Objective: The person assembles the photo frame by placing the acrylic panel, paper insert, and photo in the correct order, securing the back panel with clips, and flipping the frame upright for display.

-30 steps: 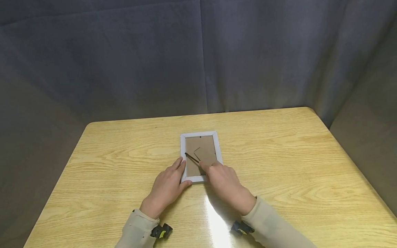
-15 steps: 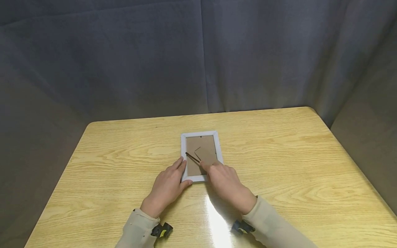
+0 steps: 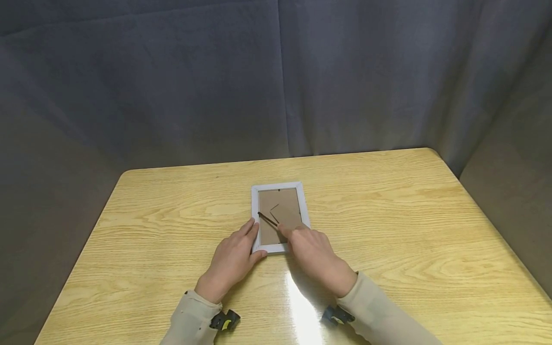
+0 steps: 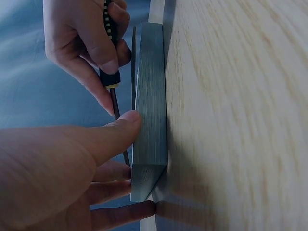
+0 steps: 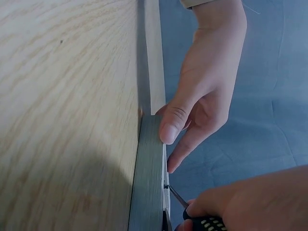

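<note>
On the bench [image 3: 388, 206] lies a pale frame [image 3: 305, 208], backing [image 3: 268, 235] upward. The left hand [image 3: 230, 261] braces its near-left corner, fingers straight, thumb at the near edge; the right hand [image 3: 314, 254] grips a screwdriver [image 4: 110, 78], its tip at the backing's left edge — what it bears on is too small to tell. Too hard a push could make the tip slip, scoring the backing or jabbing the left fingers — they rest just beside it.
</note>
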Demonstrator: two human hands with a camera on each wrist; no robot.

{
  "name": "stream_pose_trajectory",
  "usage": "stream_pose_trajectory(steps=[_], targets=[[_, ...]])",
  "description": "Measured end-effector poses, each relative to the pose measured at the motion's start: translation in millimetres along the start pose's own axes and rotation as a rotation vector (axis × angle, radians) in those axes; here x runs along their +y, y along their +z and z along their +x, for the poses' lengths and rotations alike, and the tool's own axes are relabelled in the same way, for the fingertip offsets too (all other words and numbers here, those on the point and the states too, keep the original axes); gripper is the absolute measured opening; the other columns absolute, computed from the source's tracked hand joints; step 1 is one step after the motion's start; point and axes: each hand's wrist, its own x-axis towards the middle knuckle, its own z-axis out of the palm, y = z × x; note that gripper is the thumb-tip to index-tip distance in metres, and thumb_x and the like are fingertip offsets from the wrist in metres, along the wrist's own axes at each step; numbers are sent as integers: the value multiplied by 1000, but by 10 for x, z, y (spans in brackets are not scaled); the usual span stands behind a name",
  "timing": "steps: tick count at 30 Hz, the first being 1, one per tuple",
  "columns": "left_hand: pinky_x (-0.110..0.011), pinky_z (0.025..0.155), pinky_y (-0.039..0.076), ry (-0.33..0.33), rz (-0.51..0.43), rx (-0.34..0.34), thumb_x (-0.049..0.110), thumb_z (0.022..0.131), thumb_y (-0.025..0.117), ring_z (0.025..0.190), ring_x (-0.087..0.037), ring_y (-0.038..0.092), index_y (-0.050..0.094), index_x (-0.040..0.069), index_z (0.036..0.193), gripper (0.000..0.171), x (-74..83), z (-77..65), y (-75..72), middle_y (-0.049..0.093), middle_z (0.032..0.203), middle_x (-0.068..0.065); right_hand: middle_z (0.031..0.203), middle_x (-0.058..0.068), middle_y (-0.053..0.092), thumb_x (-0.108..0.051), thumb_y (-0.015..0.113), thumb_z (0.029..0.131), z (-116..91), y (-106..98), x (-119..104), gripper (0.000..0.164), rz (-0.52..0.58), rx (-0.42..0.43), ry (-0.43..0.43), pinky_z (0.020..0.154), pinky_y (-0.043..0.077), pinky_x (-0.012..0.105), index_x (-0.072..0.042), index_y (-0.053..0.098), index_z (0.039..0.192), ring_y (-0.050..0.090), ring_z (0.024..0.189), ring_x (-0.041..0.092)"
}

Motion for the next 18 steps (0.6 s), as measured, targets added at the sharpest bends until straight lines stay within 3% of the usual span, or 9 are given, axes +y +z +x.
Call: stream_pose_trajectory(steps=[7,18], targets=[[-49,93,45,-3,3,-7,44,83,64,125,-33,47,46,0,139,73,5,0,-2,40,147,-17,75,4,61,-6,57,86,1,1,10,43,41,-11,10,40,38,28,-17,62,128,45,57,11],[-49,92,46,-5,0,-1,44,83,64,125,-33,48,46,1,139,73,2,-1,-4,40,147,-16,93,8,69,-6,54,87,-7,-15,27,43,75,-18,19,39,38,27,-16,62,128,46,58,12]])
